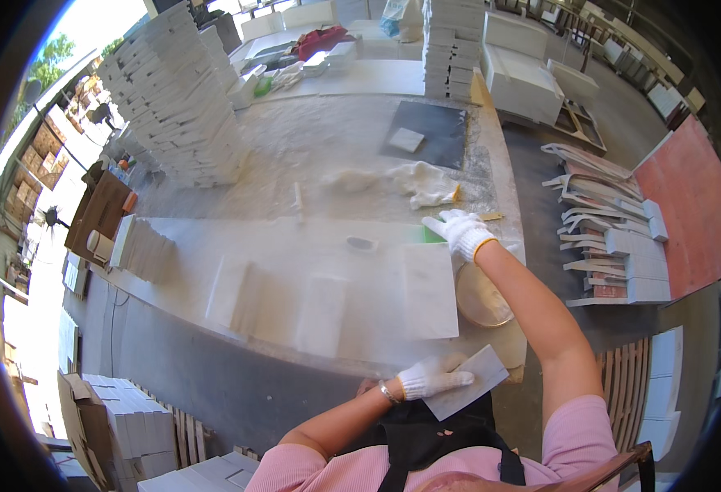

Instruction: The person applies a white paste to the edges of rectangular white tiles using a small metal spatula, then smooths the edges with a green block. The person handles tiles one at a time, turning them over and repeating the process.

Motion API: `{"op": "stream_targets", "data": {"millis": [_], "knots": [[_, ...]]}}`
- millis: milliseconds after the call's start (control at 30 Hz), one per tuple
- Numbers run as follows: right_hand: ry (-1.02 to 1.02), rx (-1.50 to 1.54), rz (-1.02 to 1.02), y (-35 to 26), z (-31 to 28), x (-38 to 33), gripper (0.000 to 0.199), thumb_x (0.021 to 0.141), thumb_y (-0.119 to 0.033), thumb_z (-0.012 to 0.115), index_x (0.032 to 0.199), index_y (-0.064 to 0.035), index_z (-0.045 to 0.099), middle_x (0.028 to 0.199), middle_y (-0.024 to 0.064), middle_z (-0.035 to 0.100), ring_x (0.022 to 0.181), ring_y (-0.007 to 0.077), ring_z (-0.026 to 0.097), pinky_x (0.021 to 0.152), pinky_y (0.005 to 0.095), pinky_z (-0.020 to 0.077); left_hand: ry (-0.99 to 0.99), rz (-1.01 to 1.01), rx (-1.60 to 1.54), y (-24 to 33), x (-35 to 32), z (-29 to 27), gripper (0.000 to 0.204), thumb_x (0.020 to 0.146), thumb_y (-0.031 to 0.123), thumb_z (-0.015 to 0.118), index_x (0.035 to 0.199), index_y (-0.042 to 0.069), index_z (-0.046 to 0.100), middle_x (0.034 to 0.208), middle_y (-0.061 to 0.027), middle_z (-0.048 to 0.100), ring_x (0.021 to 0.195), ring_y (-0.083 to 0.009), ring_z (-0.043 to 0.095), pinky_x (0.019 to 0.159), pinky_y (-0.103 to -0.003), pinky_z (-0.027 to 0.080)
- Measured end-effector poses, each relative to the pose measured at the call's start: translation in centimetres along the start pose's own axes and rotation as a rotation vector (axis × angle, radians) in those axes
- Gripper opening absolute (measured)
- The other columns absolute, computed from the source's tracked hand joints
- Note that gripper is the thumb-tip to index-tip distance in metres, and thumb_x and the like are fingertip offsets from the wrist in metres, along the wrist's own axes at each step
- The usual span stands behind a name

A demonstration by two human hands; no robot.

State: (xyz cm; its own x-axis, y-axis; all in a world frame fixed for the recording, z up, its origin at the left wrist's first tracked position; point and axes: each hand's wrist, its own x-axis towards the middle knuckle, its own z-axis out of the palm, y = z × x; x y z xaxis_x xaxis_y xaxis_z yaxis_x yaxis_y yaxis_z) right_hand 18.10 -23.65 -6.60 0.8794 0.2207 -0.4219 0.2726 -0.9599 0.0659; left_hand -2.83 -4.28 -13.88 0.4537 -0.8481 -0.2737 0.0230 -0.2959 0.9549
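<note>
My left hand (pixel 431 379), in a white glove, grips a flat white rectangular tile (pixel 474 385) close to my apron, thumb on its top face. My right arm reaches out over the dusty worktable, and the gloved right hand (pixel 464 233) has its fingers stretched toward the left. Just below those fingers a small green piece (pixel 433 235) shows, partly covered; whether the hand touches it I cannot tell. Under it lies a white slab (pixel 430 291). A round tan dish (pixel 482 295) stands beside the slab, partly behind my right forearm.
Beyond my right hand lie a crumpled white glove (pixel 426 184) and a dark mat (pixel 451 127) bearing a small white tile (pixel 406 140). Tall stacks of white tiles (pixel 172 98) rise at the back left. White strips and blocks (pixel 598 221) line the right side; boxes (pixel 135 422) stand lower left.
</note>
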Motion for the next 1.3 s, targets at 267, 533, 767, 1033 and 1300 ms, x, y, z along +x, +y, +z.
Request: {"op": "stream_targets", "data": {"millis": [267, 533, 767, 1033, 1300], "knots": [[0.611, 0.206, 0.194, 0.5, -4.9, -9.1, 0.073, 0.080, -0.023, 0.078, 0.150, -0.0279, 0.058, 0.135, 0.0125, 0.065, 0.118, 0.0357, 0.065, 0.099, 0.0476, 0.0553, -0.051, 0.216, 0.195, -0.1, 2.6, 0.4, 0.053, 0.103, 0.052, 0.059, 0.133, 0.008, 0.064, 0.118, -0.0179, 0.072, 0.109, -0.0343, 0.069, 0.095, -0.043, 0.053], [0.792, 1.275, 0.407, 5.4, 10.8, -30.5, 0.082, 0.080, -0.023, 0.078, 0.156, -0.0017, 0.052, 0.145, 0.0137, 0.062, 0.133, 0.0237, 0.059, 0.116, 0.0373, 0.0438, -0.018, 0.227, 0.579, 6.3, 5.0, 2.9, 0.040, 0.100, 0.027, 0.064, 0.135, 0.009, 0.064, 0.107, -0.0179, 0.076, 0.097, -0.0383, 0.073, 0.085, -0.049, 0.056], [0.980, 1.938, 0.617, 0.7, 22.8, -37.7, 0.073, 0.088, -0.019, 0.072, 0.155, 0.0014, 0.052, 0.144, 0.0115, 0.064, 0.128, 0.0214, 0.061, 0.110, 0.0356, 0.0489, 0.015, 0.232, 0.804, 7.1, 9.2, 4.2, 0.028, 0.101, 0.031, 0.061, 0.123, 0.013, 0.064, 0.099, -0.0197, 0.075, 0.093, -0.0410, 0.073, 0.079, -0.055, 0.055], [0.963, 1.963, 0.613, -0.1, 26.9, -35.5, 0.072, 0.090, -0.020, 0.074, 0.156, -0.0007, 0.051, 0.144, 0.0112, 0.065, 0.127, 0.0192, 0.062, 0.108, 0.0331, 0.0492, 0.095, 0.207, 1.044, 6.5, 11.1, 4.8, 0.029, 0.093, 0.034, 0.069, 0.114, 0.014, 0.071, 0.115, -0.0151, 0.073, 0.105, -0.0374, 0.072, 0.081, -0.050, 0.058], [0.932, 1.993, 0.617, 0.1, 25.3, -33.6, 0.074, 0.091, -0.022, 0.073, 0.158, -0.0017, 0.049, 0.146, 0.0092, 0.061, 0.132, 0.0188, 0.057, 0.112, 0.0340, 0.0453, 0.178, 0.413, 0.979, 5.3, 8.8, 6.7, 0.079, 0.070, 0.043, 0.088, 0.137, 0.010, 0.064, 0.140, -0.0139, 0.062, 0.136, -0.0380, 0.053, 0.105, -0.053, 0.047]]}}
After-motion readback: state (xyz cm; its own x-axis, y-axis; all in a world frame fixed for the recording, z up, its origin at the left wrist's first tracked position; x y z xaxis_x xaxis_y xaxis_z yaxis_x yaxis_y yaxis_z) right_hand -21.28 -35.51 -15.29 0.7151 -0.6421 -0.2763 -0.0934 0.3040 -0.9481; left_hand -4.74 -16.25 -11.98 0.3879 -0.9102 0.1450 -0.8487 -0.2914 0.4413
